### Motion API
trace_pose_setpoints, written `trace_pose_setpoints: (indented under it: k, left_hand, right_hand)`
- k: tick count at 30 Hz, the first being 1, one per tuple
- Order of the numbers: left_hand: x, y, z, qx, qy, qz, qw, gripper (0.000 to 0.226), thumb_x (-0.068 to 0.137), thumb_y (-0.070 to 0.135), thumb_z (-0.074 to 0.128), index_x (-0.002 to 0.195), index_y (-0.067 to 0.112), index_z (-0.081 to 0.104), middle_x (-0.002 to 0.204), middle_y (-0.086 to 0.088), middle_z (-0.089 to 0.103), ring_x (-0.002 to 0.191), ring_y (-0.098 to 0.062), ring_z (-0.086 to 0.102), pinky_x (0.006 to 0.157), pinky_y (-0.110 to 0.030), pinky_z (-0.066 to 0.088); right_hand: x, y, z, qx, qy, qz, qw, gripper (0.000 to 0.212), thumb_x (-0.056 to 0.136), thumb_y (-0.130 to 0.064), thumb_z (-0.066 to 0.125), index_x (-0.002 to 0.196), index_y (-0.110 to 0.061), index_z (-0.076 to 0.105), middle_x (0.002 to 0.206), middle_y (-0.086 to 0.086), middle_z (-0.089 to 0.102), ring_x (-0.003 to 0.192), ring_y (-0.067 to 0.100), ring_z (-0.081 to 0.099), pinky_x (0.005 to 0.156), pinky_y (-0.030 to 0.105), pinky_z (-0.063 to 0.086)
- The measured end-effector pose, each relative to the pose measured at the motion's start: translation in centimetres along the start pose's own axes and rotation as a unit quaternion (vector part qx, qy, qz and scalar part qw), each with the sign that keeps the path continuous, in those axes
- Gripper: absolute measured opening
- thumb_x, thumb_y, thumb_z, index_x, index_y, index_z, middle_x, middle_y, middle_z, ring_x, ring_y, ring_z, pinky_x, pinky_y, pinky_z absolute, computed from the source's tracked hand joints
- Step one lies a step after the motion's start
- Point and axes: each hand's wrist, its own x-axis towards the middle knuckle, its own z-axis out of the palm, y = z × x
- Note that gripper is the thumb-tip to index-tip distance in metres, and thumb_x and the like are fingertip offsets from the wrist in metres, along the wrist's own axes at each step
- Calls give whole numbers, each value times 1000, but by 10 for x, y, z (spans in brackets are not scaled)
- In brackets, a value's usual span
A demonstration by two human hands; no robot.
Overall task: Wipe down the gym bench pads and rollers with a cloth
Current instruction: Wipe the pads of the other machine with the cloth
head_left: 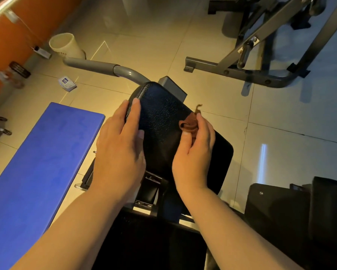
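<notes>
A black textured bench pad [163, 117] tilts away from me at the centre of the head view. My left hand [120, 145] rests on the pad's left edge, fingers straight and wrapped lightly over the side. My right hand [195, 151] pinches a small bunched brown cloth [189, 125] against the pad's right side, with a frayed thread sticking up. Below the pad, dark metal brackets [150, 190] of the bench frame show between my forearms.
A blue flat bench pad [38, 168] lies at the left. A grey curved tube [109, 70] runs behind the black pad. Grey machine frame [241, 73] stands at the upper right, black equipment [292, 215] at the lower right. A white bucket [66, 45] and small box [67, 82] sit on the tiled floor.
</notes>
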Motion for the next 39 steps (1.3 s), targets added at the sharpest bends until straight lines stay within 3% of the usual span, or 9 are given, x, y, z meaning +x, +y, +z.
trace_pose_setpoints:
  k: [7, 10, 16, 19, 23, 26, 30, 36, 39]
  left_hand:
    - [5, 6, -6, -110, -2, -23, 994, 49, 93, 9, 47, 142, 15, 40, 121, 0, 55, 104, -21, 50, 85, -39, 44]
    - [5, 5, -11, -150, -17, -13, 988, 43, 87, -2, 47, 127, 15, 46, 104, 5, 51, 90, -19, 46, 74, -35, 36]
    - [6, 9, -16, -230, -9, -20, 973, 52, 83, -5, 40, 127, 19, 52, 110, 3, 57, 101, -17, 53, 82, -24, 43]
    - [3, 11, -17, -340, 6, -72, 938, 60, 87, -12, 41, 130, 27, 57, 121, 12, 63, 118, -7, 56, 99, -20, 43]
    - [-3, 3, -17, -427, 6, -146, 893, 59, 82, -2, 46, 118, 41, 64, 120, 3, 66, 118, -21, 58, 103, -53, 46]
    - [-4, 8, -22, -444, 7, -164, 881, 67, 73, 3, 44, 105, 58, 65, 122, 21, 64, 124, -6, 54, 101, -31, 43]
    - [-4, 11, -21, -454, -1, -157, 877, 69, 66, 1, 43, 103, 55, 65, 119, 26, 62, 123, 1, 52, 93, -18, 41]
    - [-3, 7, -18, -473, -7, -144, 869, 73, 59, -1, 45, 101, 54, 68, 113, 25, 64, 115, -3, 55, 91, -23, 43]
    - [-2, 4, -15, -439, -4, -139, 888, 71, 62, 1, 46, 112, 50, 60, 125, 23, 59, 127, -1, 48, 99, -20, 37]
  right_hand:
    - [-38, -8, -1, -82, -207, -201, 954, 63, 94, -1, 54, 149, -25, 37, 156, -7, 23, 148, 14, 24, 116, 25, 31]
    - [-30, 6, -15, -100, -190, -197, 957, 62, 90, 8, 57, 144, -20, 42, 152, 1, 30, 146, 15, 27, 115, 15, 25]
    - [13, -45, 23, -34, -110, -89, 989, 47, 101, -8, 45, 147, -17, 41, 152, -6, 32, 137, 1, 33, 101, -2, 27]
    - [0, -56, 32, -26, -177, -195, 964, 48, 97, -3, 49, 145, -12, 45, 151, 3, 38, 140, 16, 36, 112, 20, 34]
    - [-26, -22, 7, -103, -256, -305, 912, 57, 91, 4, 51, 146, -11, 44, 151, 3, 33, 144, 24, 31, 117, 39, 33]
    - [-5, -9, -10, -148, -216, -265, 928, 56, 89, 4, 48, 142, -14, 48, 145, -3, 35, 140, 18, 33, 115, 40, 36]
    - [10, -38, 16, -69, -89, -93, 989, 47, 97, -2, 49, 143, -12, 44, 148, -2, 35, 139, 13, 35, 113, 12, 29]
    - [-44, 5, -6, -148, -188, -294, 926, 58, 92, 7, 54, 146, -12, 44, 148, 2, 33, 142, 18, 30, 117, 30, 31]
    - [-46, 48, -42, -206, -169, -267, 926, 51, 97, -7, 45, 146, -20, 44, 145, -1, 35, 137, 14, 30, 115, 30, 34]
